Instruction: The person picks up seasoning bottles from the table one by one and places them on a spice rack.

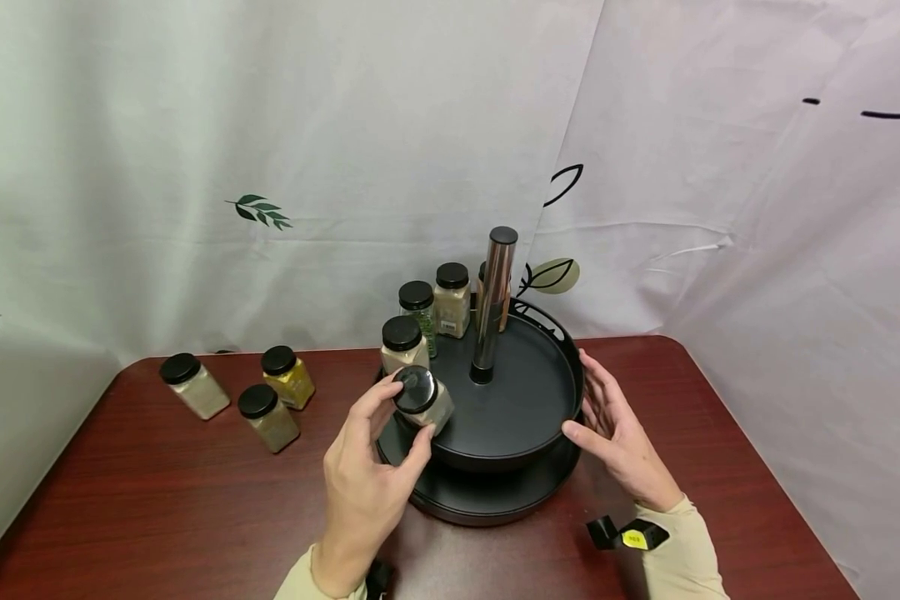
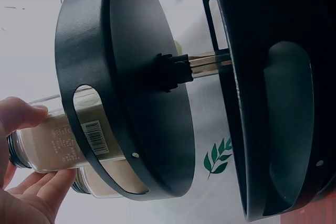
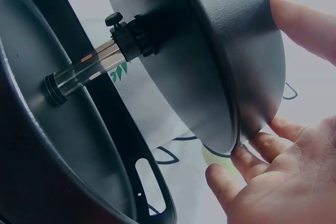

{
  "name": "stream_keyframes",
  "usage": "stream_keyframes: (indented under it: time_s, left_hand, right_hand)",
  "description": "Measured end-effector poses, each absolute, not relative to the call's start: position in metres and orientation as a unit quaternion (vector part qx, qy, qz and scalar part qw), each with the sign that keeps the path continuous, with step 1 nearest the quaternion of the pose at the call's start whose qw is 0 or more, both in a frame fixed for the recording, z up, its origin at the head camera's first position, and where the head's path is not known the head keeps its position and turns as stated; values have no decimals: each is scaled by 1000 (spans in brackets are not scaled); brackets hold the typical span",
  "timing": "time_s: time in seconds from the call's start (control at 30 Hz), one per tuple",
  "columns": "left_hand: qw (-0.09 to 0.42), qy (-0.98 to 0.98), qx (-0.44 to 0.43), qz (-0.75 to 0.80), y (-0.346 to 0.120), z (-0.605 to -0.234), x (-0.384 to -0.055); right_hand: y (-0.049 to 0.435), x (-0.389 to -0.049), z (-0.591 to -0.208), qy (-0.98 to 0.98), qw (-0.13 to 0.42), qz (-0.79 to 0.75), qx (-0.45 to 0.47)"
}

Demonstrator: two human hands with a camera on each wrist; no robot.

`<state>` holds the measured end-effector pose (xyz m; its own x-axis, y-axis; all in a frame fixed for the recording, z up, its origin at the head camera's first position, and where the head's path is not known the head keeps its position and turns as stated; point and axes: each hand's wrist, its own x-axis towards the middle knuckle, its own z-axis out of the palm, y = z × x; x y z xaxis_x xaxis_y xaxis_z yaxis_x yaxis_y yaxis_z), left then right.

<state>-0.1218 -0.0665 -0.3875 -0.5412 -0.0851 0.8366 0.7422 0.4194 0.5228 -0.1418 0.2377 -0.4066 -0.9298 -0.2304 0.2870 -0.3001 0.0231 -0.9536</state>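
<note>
Between thumb and fingers my left hand [image 1: 369,473] pinches a spice jar [image 1: 429,407] with a black lid and pale contents. The jar is at the front left of the upper tier of a black two-tier turntable rack [image 1: 521,421]. In the left wrist view, the held jar [image 2: 50,142] shows partly through the tier's oval wall slot, so its base is inside the rim. My right hand [image 1: 624,446] rests its fingertips and thumb on the outer wall at the right. The right wrist view shows the fingers [image 3: 262,148] touching that wall [image 3: 247,51] from outside.
Several jars stand along the upper tier's left and back, among them a green-filled jar [image 1: 417,312]. A metal post [image 1: 492,308] rises from the tier's centre. On the table's left are a pale jar [image 1: 201,393], a yellow jar [image 1: 291,382] and a greenish-brown jar [image 1: 272,423].
</note>
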Motion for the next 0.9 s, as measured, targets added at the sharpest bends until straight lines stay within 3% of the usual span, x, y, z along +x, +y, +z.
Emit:
stream_keyframes:
  time_s: [0.43, 0.9]
  left_hand:
    - [412, -751, -213, -470, -64, -389, -122]
    - [365, -794, -168, -455, -65, -388, -122]
  right_hand:
    - [239, -142, -406, -714, 27, 674, 189]
    - [238, -142, -406, -714, 25, 673, 191]
